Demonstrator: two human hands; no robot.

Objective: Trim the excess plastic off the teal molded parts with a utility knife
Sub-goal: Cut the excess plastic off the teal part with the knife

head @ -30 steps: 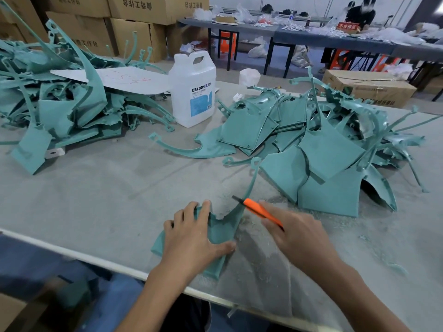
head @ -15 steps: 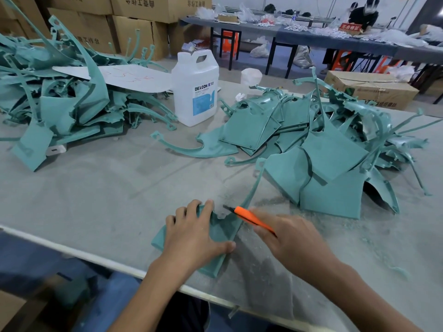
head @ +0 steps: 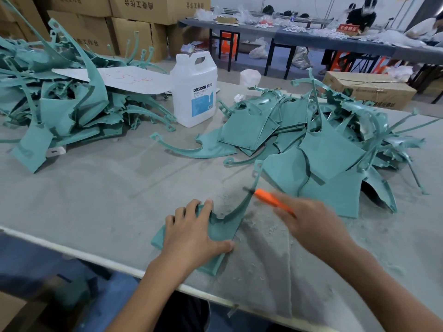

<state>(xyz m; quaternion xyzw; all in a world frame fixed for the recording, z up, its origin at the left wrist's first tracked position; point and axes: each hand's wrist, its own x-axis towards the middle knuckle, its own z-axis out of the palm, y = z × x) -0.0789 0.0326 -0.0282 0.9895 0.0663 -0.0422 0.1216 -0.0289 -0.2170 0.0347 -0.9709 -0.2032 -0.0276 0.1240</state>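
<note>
A teal molded part (head: 224, 227) lies flat near the table's front edge, its thin curved arm rising away toward a hook at the top. My left hand (head: 191, 232) presses the part's wide body down with spread fingers, fingertips curled over its far edge. My right hand (head: 309, 221) grips an orange utility knife (head: 271, 200); the dark blade tip touches the curved arm about halfway up. The hand and knife are blurred by motion. Pale shavings lie on the cloth under the knife.
A heap of teal parts (head: 321, 144) fills the right side, another heap (head: 55, 104) the left. A white DEXCON jug (head: 194, 92) stands at the back centre beside a white sheet (head: 124, 77). Cardboard boxes (head: 134, 25) and another table with a person lie beyond.
The knife has slid up the part's curved arm, away from the wide body, with my right hand following. My left hand stays pressed on the part.
</note>
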